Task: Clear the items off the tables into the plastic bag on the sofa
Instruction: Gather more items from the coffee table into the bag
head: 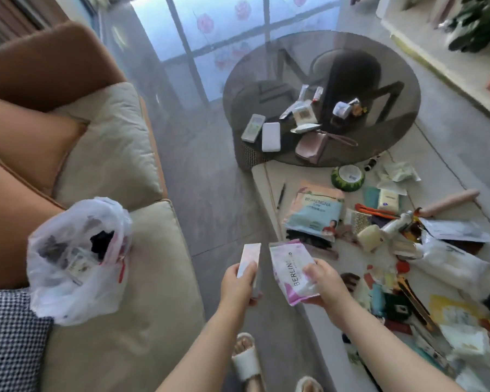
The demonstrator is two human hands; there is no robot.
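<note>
Sofa (pixel 142 292): cream seat cushions at my left; white plastic bag (pixel 77 258) sits open on the seat, dark stuff inside. Houndstooth cushion (pixel 9 335) just beside it, orange cushions behind.
Round glass table (pixel 393 66): ahead of me; remote (pixel 253 128), white power bank (pixel 271 136), pink pouch (pixel 313 147), several small packets and tubes near the middle.
Low white table (pixel 269 188): at my right, its far end tucked under the glass one; black pen (pixel 281 196), blue BEIMENGNA pack (pixel 316 213), watermelon-print bowl (pixel 348 178), pink rolling pin (pixel 450 203), heaped mixed clutter, too jumbled to sort.
Floor (pixel 210 179): grey tiles.
</note>
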